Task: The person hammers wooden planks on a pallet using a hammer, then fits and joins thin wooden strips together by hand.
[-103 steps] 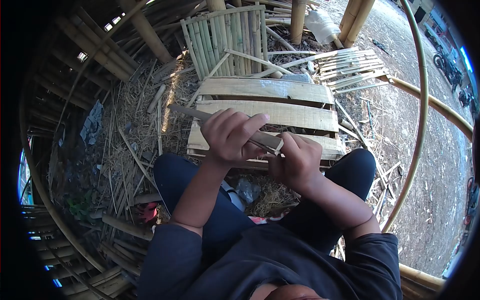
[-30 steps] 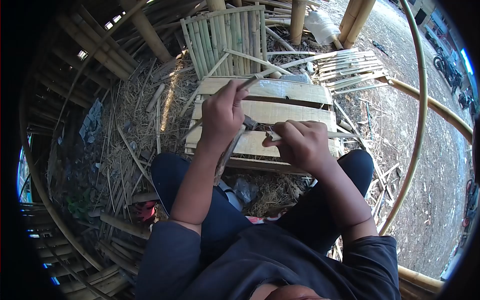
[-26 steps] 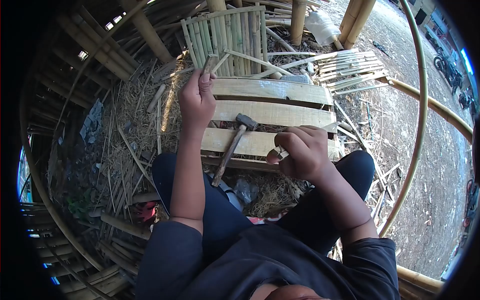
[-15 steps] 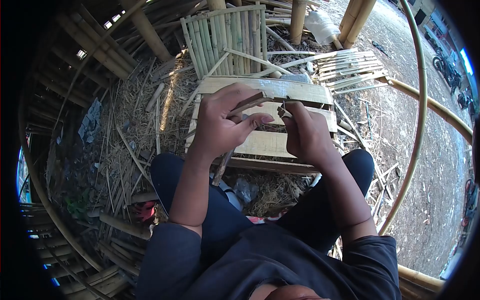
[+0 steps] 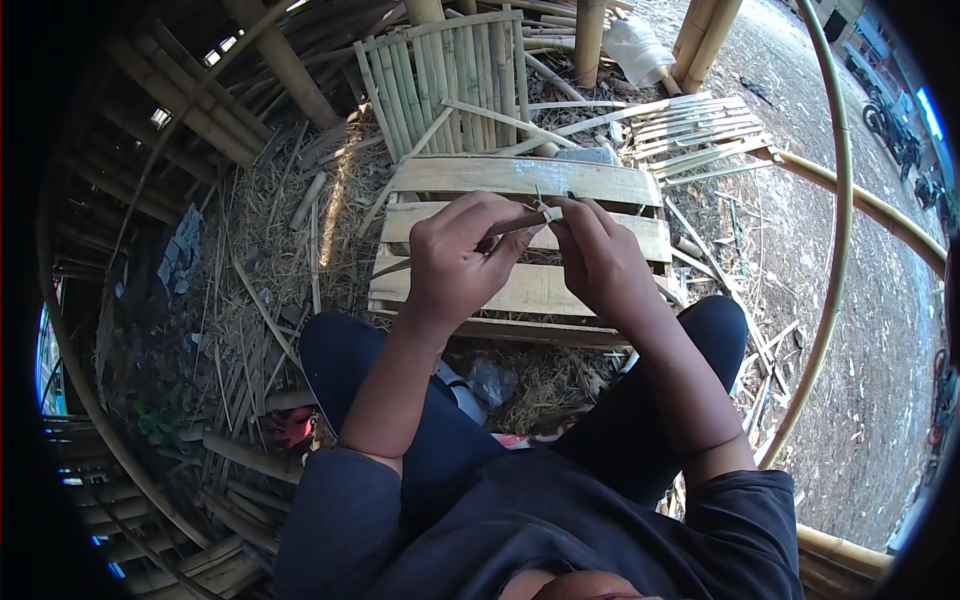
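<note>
Both of my hands are raised over a low table of pale wooden planks (image 5: pixel 520 176). My left hand (image 5: pixel 460 258) is closed round a brown bamboo strip (image 5: pixel 517 224), whose tail shows at the left of the wrist. My right hand (image 5: pixel 603 258) pinches a pale piece of bamboo (image 5: pixel 551 214) at the strip's right end, and the two pieces meet between the fingertips. A thin sliver or nail stands up there, too small to tell. The hammer is hidden behind my left hand and forearm.
Behind the table a bamboo slat panel (image 5: pixel 445 85) leans upright. A smaller slatted rack (image 5: pixel 695 135) lies at its right. A long curved pole (image 5: pixel 838 250) arches down on the right. Straw and bamboo offcuts lie on the left.
The hands were apart, with the hammer visible on the planks between them; now they have come together above the table, the two bamboo pieces meet, and the hammer is covered.
</note>
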{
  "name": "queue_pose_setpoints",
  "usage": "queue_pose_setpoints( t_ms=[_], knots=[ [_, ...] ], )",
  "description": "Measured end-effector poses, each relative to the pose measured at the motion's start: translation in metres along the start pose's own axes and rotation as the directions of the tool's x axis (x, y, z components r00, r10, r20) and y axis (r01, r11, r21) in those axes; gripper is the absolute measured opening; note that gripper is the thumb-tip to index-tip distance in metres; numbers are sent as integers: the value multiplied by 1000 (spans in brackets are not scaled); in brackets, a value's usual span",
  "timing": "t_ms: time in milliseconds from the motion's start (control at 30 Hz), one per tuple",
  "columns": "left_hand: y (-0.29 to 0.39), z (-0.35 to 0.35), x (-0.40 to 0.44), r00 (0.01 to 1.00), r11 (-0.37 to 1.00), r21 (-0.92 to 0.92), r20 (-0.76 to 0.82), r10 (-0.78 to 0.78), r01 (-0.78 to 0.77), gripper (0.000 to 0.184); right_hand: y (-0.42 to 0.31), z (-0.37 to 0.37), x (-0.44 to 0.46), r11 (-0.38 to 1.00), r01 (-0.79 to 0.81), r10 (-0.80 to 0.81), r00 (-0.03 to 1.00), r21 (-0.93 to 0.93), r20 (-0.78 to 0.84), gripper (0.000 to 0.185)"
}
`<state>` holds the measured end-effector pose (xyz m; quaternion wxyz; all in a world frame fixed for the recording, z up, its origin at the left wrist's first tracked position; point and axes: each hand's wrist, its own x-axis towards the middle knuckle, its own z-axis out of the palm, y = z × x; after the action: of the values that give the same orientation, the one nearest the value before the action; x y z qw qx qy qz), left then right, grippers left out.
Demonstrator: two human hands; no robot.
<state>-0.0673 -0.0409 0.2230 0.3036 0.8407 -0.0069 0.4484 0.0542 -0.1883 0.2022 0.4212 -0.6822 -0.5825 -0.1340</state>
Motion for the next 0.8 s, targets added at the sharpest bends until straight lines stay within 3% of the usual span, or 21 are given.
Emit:
queue_pose_setpoints(
  t_ms=[67, 200, 267, 400, 467, 567, 667, 800],
  knots=[
    [2, 2, 0, 998, 997, 49, -4, 59, -59, 12, -2, 1, -1, 999, -43, 43, 999, -6, -5, 24],
    [0, 2, 3, 999, 1000, -17, 47, 16, -15, 13, -2, -1, 1, 998, -59, 60, 998, 23, -8, 22],
    [-4, -4, 5, 993, 996, -84, 115, -1, 11, 14, -4, -16, 7, 989, -76, 65, 994, 127, 91, 21],
    [-12, -7, 3, 998, 998, -36, 37, 45, -44, 16, 5, -19, 8, 955, -119, 83, 986, 273, 142, 22],
    [-14, -9, 3, 998, 998, 16, 13, 60, -60, 17, 6, -14, 8, 959, -128, 98, 987, 254, 129, 22],
    [-30, -15, 2, 977, 975, 66, -2, 213, -213, 22, 7, -6, 6, 976, -67, 55, 996, 206, 64, 23],
    [-26, -30, 13, 926, 907, 189, 81, 368, -377, 28, 3, -7, 7, 979, -50, 38, 997, 197, 64, 23],
    [-25, -38, 17, 882, 839, 278, 88, 462, -467, 31, -2, -5, 7, 983, 4, -2, 1000, 182, -9, 24]
  ],
)
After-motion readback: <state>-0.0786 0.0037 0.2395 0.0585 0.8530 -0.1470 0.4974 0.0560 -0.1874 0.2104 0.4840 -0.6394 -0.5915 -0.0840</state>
